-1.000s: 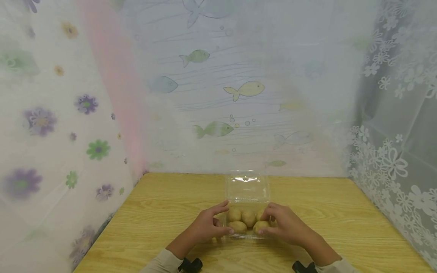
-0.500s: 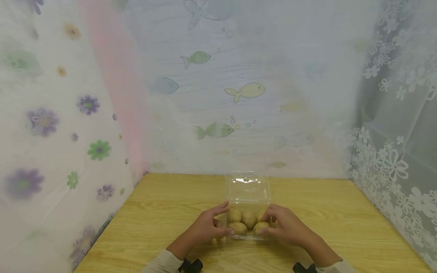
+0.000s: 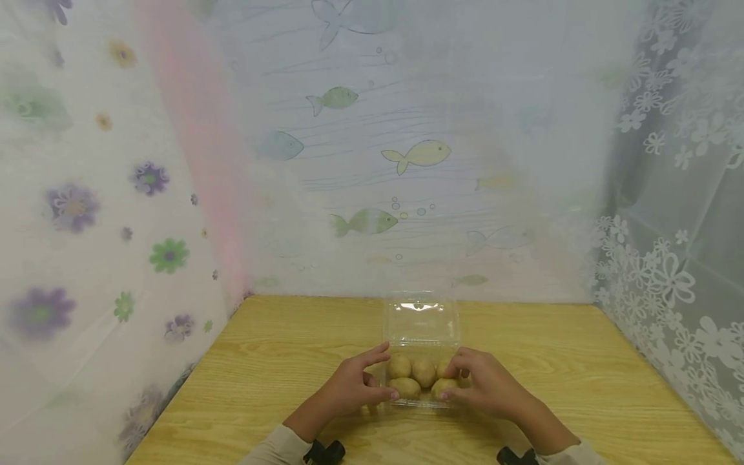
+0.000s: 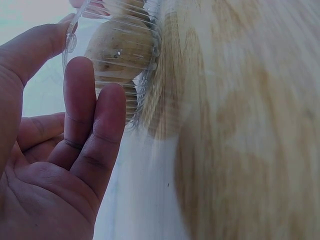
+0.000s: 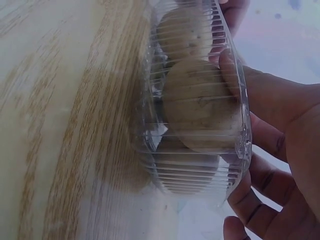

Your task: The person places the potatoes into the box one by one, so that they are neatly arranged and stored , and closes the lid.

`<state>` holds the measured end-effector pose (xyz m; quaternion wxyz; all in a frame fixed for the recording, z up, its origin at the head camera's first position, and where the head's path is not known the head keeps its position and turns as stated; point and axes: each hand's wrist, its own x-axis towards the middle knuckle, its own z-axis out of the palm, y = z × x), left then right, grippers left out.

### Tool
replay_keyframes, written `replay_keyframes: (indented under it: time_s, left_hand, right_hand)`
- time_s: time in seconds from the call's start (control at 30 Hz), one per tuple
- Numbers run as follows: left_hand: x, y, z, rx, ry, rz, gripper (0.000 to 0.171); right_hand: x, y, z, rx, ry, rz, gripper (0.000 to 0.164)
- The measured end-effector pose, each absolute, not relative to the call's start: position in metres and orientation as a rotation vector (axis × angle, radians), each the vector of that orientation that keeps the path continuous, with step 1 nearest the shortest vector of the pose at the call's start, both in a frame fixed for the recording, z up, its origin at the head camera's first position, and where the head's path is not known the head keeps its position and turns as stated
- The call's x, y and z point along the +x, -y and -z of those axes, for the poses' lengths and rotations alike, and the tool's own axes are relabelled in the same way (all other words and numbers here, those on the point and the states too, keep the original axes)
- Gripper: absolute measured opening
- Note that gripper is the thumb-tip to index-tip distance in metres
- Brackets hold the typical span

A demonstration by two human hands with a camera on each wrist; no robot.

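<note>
A clear plastic clamshell container (image 3: 421, 404) lies on the table with its lid (image 3: 421, 323) raised at the back. Several small yellow potatoes (image 3: 423, 372) fill its base. My left hand (image 3: 351, 386) grips the left end; in the left wrist view the thumb is at the rim and two fingertips (image 4: 80, 80) meet the ribbed wall. At the right end, my right hand (image 3: 488, 382) hooks its thumb over the rim, the thumb tip against a potato (image 5: 200, 102). Its other fingers lie outside the wall, while the bent index finger overlaps the back right potato in the head view.
The wood-grain table (image 3: 279, 361) reaches back to a fish-patterned sheet (image 3: 349, 161). Flower-patterned curtains stand at the left (image 3: 110, 213) and right (image 3: 668, 258). Black wrist straps (image 3: 325, 452) show under the sleeves.
</note>
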<state>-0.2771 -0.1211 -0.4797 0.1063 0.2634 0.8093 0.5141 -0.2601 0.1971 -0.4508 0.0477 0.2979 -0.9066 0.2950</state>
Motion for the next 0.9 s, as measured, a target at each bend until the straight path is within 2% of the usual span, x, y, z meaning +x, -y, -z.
replay_keyframes:
  time_s: [0.9]
  left_hand:
    - [-0.2783,0.1209,0.4812,0.758,-2.378,-1.509,0.086]
  right_hand:
    - [-0.2599,-0.1972,0.4519,0.873,2.776,-0.921,0.035]
